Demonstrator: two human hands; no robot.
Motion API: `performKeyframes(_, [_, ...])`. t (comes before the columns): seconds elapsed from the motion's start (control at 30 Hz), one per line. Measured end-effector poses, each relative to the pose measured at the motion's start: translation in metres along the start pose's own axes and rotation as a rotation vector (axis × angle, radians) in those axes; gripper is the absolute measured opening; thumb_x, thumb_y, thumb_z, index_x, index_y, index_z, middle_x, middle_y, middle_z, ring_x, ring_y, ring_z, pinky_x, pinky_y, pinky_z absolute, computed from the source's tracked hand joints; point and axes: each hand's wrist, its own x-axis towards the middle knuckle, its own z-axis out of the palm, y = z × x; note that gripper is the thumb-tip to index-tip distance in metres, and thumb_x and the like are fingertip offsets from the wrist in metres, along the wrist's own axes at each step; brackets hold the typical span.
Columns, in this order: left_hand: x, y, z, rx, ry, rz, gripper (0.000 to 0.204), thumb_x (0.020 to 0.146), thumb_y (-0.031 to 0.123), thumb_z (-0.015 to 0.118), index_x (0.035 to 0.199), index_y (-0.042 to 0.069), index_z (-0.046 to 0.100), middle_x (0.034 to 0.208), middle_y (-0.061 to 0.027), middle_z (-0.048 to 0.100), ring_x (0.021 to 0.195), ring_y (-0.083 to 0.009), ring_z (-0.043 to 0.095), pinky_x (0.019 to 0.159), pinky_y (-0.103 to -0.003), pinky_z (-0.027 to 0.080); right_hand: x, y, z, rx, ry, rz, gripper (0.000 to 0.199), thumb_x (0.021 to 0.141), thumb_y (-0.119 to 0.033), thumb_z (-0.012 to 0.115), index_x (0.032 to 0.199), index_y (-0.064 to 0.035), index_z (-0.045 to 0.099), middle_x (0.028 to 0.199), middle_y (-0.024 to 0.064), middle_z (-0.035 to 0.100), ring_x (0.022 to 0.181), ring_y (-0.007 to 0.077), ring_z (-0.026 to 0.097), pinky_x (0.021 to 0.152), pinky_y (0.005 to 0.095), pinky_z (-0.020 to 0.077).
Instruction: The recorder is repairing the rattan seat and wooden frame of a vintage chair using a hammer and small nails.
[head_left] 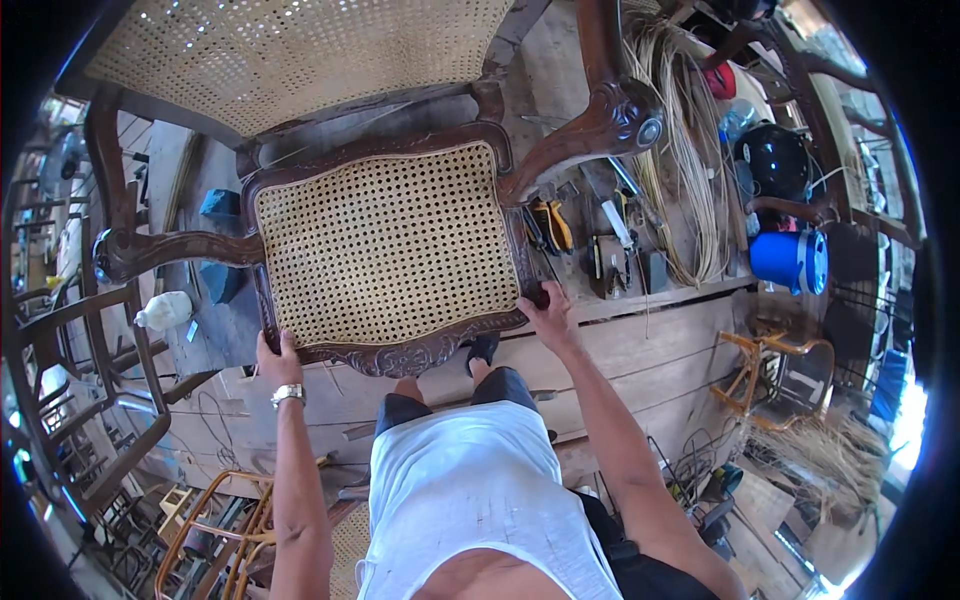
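Note:
A dark carved wooden armchair [405,358] faces me, with a woven cane seat [390,240] and a cane backrest [320,55] rising beyond it. My left hand [278,362] grips the front left corner of the seat frame, thumb on top and the other fingers mostly hidden under the rail. At the front right corner, my right hand [550,315] is closed on the same frame. Curled armrests [185,250] stick out on both sides of the seat. The cane weave looks flat and whole across the seat.
Right of the chair lie yellow-handled pliers [553,225], other hand tools and a bundle of loose cane strands [690,180]. Farther right stands a blue container [788,262]. A white bottle [165,311] and blue blocks [221,282] lie left. Chair frames [110,390] crowd the left side.

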Motion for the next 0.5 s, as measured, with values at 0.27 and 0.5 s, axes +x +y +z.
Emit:
performKeyframes(0.27, [-0.086, 0.072, -0.002, 0.049, -0.045, 0.019, 0.07, 0.101, 0.034, 0.057, 0.152, -0.01, 0.038, 0.164, -0.0313, 0.027, 0.154, -0.0429, 0.026, 0.127, -0.047, 0.021, 0.047, 0.013, -0.007, -0.11, -0.332, 0.131, 0.054, 0.091, -0.05, 0.067, 0.106, 0.0012, 0.072, 0.096, 0.0185, 0.075, 0.092, 0.0344, 0.072, 0.084, 0.0469, 0.0548])
performKeyframes(0.5, [-0.134, 0.084, 0.01, 0.131, -0.039, -0.038, 0.075, 0.095, 0.033, 0.067, 0.153, -0.004, 0.038, 0.166, -0.0247, 0.027, 0.144, -0.043, 0.043, 0.115, -0.049, 0.041, 0.048, -0.011, -0.029, -0.093, -0.231, 0.075, 0.052, 0.092, -0.042, 0.071, 0.115, 0.0041, 0.068, 0.105, 0.0194, 0.075, 0.096, 0.0316, 0.071, 0.087, 0.0421, 0.0541])
